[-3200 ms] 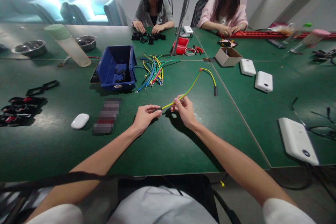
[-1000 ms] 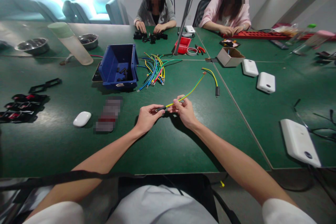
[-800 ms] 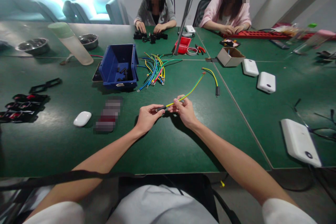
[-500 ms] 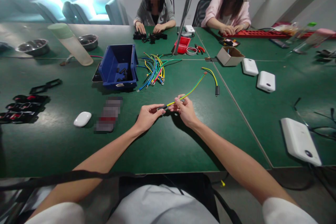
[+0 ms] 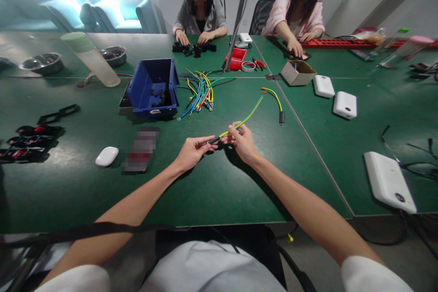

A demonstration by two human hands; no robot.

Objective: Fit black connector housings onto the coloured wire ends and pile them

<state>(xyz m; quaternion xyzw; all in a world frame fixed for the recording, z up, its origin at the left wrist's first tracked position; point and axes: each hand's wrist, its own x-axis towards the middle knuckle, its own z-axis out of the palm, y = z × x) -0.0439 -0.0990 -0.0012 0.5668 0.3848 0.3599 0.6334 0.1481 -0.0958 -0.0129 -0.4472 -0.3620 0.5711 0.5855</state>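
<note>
Head view: left hand [image 5: 191,151] and right hand [image 5: 242,140], raised just over the green surface [image 5: 219,182], each had fingers pinched on the near end of a yellow-green wire [image 5: 248,116], the left at its black sleeve [image 5: 214,139], while the wire ran back toward a bundle of coloured wires [image 5: 200,91] beside a blue bin [image 5: 153,86].

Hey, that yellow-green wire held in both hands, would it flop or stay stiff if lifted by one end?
The yellow-green wire probably droops: it already curves past the right hand. Likely light, since fingertips of the left hand suffice.
</note>
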